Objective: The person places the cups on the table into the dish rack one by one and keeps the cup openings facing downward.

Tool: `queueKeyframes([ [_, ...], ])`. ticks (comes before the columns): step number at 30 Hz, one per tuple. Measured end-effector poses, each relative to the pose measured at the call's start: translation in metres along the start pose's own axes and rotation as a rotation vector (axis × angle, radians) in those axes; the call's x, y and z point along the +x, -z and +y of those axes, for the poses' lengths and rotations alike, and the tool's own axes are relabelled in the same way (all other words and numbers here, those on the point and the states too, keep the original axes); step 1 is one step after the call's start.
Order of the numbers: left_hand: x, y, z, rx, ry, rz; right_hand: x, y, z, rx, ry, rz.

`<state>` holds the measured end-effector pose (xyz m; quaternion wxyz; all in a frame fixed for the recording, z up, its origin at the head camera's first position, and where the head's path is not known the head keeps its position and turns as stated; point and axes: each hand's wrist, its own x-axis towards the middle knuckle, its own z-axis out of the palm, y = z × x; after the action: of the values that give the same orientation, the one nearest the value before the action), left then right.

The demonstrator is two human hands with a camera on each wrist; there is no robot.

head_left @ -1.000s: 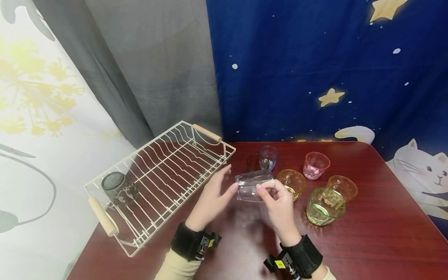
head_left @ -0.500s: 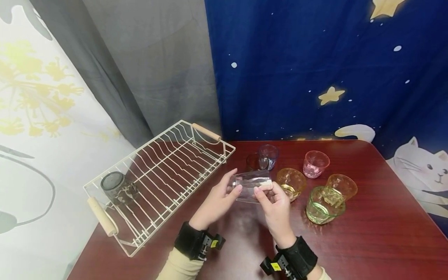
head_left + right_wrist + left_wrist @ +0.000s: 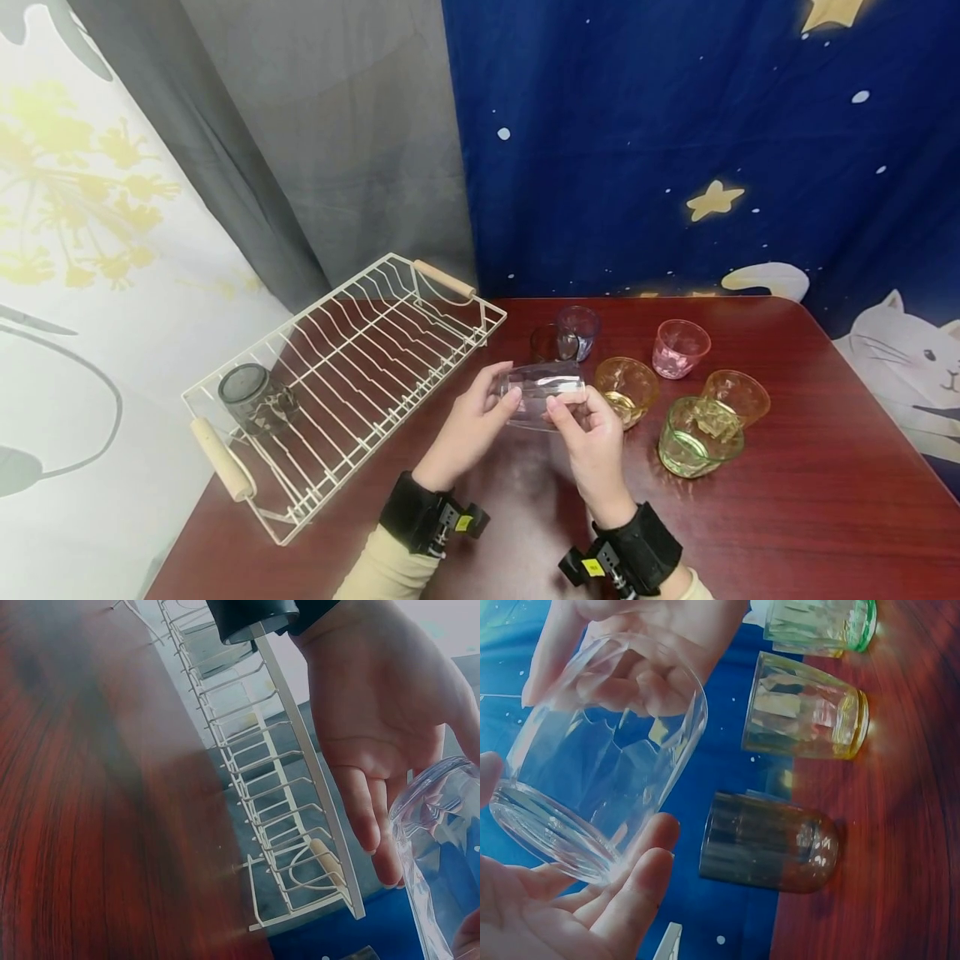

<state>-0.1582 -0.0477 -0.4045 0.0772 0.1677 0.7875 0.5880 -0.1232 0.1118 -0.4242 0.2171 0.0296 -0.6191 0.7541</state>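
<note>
Both hands hold a clear faceted glass point(image 3: 542, 383) on its side above the table. My left hand point(image 3: 459, 429) grips its base end, thumb on the near side; in the left wrist view, fingertips point(image 3: 641, 877) and thumb lie against the thick base. At the rim end, my right hand point(image 3: 600, 454) pinches the wall between thumb and fingers, some of them seen through the glass. An amber glass point(image 3: 630, 396) stands just behind the right hand. Farther back are a dark brown glass point(image 3: 769, 844), partly hidden by the held one, and a blue-tinted glass point(image 3: 579, 329).
A cream wire dish rack point(image 3: 303, 742) with wooden handles stands at the left, a grey glass point(image 3: 251, 400) upside down at its near end. To the right are a pink glass point(image 3: 677, 350), a yellow-orange glass point(image 3: 742, 396) and a green glass point(image 3: 699, 442). Curtains hang behind.
My left hand has moved right and up to the clear glass, and its fingers have come round the base end. The right hand has kept its pinch, shifting slightly left.
</note>
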Motion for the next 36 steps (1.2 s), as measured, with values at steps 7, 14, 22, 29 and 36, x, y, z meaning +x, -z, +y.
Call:
queueKeyframes([
  [7, -0.001, 0.0, 0.004, 0.003, -0.004, 0.076, 0.001, 0.002, 0.0, 0.014, 0.021, -0.03],
  [14, -0.003, 0.006, 0.01, 0.05, 0.008, 0.107, -0.001, 0.002, -0.001, 0.0, 0.043, -0.075],
  [22, -0.001, 0.014, 0.02, 0.138, -0.025, 0.109, 0.0, 0.006, -0.005, -0.025, 0.005, -0.108],
  [29, 0.0, 0.019, 0.028, 0.233, -0.049, 0.124, 0.002, 0.012, -0.005, -0.013, -0.009, -0.204],
  [36, 0.004, 0.024, 0.04, 0.318, -0.102, 0.089, 0.005, 0.018, -0.007, -0.092, -0.042, -0.243],
])
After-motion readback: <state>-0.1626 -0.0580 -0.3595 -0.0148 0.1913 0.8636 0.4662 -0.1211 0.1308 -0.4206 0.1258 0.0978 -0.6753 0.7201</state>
